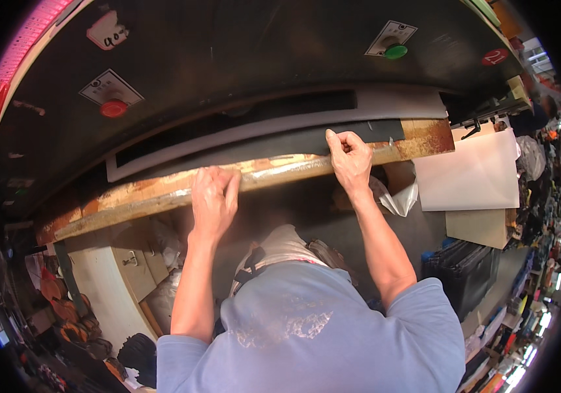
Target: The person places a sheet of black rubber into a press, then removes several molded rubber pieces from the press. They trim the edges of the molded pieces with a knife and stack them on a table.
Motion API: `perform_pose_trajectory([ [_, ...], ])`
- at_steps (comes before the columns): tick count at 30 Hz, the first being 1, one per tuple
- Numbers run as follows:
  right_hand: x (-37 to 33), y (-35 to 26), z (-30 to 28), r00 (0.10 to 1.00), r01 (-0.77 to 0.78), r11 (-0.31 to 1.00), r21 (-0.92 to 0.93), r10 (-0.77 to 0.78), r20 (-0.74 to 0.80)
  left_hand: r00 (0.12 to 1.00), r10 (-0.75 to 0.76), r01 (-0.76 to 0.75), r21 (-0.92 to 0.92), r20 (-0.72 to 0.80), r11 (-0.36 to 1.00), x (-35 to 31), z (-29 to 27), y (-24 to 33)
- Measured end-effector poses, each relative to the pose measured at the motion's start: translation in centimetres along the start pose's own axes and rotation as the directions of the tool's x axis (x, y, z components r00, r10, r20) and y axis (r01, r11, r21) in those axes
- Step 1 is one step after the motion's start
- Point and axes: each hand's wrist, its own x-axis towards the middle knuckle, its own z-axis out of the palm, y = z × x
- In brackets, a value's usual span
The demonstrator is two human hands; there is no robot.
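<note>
My left hand (215,202) rests at the worn front edge of a wooden work board (274,171), its fingers curled in. What those fingers close on, if anything, is hidden. Farther right, my right hand (352,161) is closed at the same edge, thumb and fingers drawn together. It lies against the near side of a dark flat sheet (287,143), and I cannot make out anything between its fingers. Behind the sheet runs a long pale strip (401,103) around a dark slot, under the machine's black front.
The black machine front (241,46) overhangs the board, with a red button (114,108) and a green button (395,51). White sheets (469,171) hang at the right above a black crate (462,272). A pale cabinet (107,275) stands below at the left.
</note>
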Motion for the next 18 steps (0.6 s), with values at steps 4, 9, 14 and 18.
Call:
perform_pose_trajectory([
  [4, -2.2, -3.2, 4.2, 0.845, 0.526, 0.85, 0.019, -0.525, 0.1, 0.941, -0.187, 0.228, -0.123, 0.281, 0.966, -1.8, -3.3, 0.7],
  [9, -3.5, -6.9, 12.5, 0.758, 0.597, 0.775, -0.21, -0.459, 0.463, 0.994, -0.072, 0.073, 0.013, -0.086, 0.997, 1.6, -4.0, -4.2],
  [14, -4.7, -5.5, 10.8, 0.798, 0.483, 0.876, -0.013, -0.434, 0.419, 1.0, 0.013, -0.016, 0.199, 0.014, 0.98, 0.2, -1.2, -6.1],
  [18, 0.2, -5.0, 7.2, 0.807, -0.13, 0.914, 0.385, -0.128, 0.576, 0.997, -0.058, 0.048, 0.168, 0.056, 0.985, 0.2, -1.0, -6.8],
])
